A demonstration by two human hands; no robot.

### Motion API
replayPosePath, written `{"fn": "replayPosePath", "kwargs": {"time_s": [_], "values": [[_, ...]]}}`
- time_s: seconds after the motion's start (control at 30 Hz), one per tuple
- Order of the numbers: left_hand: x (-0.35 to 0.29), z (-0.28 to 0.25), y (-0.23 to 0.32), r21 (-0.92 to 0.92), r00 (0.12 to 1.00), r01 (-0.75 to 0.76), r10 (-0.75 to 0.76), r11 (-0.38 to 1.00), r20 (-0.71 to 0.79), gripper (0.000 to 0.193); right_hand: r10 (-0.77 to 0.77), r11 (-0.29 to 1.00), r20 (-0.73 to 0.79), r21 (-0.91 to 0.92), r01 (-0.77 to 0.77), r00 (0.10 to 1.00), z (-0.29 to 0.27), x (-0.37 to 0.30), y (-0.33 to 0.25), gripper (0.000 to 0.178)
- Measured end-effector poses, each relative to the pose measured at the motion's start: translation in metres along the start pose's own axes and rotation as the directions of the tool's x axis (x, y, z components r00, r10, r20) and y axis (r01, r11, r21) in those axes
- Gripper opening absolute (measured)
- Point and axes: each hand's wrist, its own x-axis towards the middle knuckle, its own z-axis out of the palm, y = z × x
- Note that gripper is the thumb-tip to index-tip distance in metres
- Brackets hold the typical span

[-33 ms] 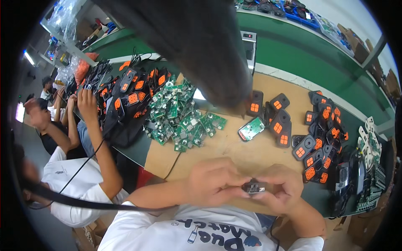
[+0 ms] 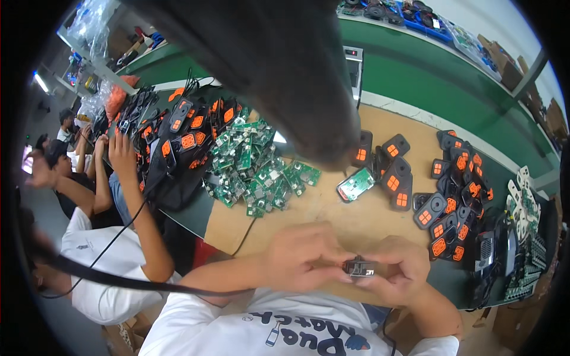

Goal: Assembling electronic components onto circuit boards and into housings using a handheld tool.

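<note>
In front of my chest, my left hand (image 2: pixel 307 256) and my right hand (image 2: pixel 399 267) pinch a small black part (image 2: pixel 360 268) between their fingertips. Its right side carries a shiny silvery metal piece; its exact kind is too small to make out. Beyond my hands a green circuit board (image 2: pixel 357 184) sits in a pale casing with a red edge. A heap of loose green circuit boards (image 2: pixel 252 163) lies to the left of it. Dark housings with orange buttons (image 2: pixel 396 178) stand to its right.
More orange-buttoned housings are piled at the right (image 2: pixel 457 196) and far left (image 2: pixel 190 133). Stacked boards (image 2: pixel 525 267) line the right edge. A thick dark arm (image 2: pixel 285 77) hangs over the tan board (image 2: pixel 320 216). A co-worker in a white shirt (image 2: pixel 113 255) sits at my left.
The small black part has turned slightly between my fingertips. My hands stay nearly in place. At the left, the co-worker's raised hand has shifted a little.
</note>
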Motion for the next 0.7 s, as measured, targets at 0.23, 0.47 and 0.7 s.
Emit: {"fn": "replayPosePath", "kwargs": {"time_s": [0.23,0.47,0.7], "values": [[0.01,-0.001,-0.013,-0.314,0.995,0.098,-0.086,0.944,0.049,0.03,0.103,0.992,0.019,-0.076,-0.101,0.995,-0.003,0.001,-0.008,0.036],[0.007,0.009,-0.023,-0.346,0.998,-0.027,0.005,0.938,-0.066,0.032,0.302,0.95,-0.116,0.114,-0.29,0.946,0.016,-0.009,-0.008,0.033],[0.008,0.004,-0.018,-0.094,0.998,0.046,-0.05,0.995,-0.043,0.035,0.141,0.987,-0.056,-0.064,-0.145,0.988,0.001,0.007,-0.001,0.033]]}}
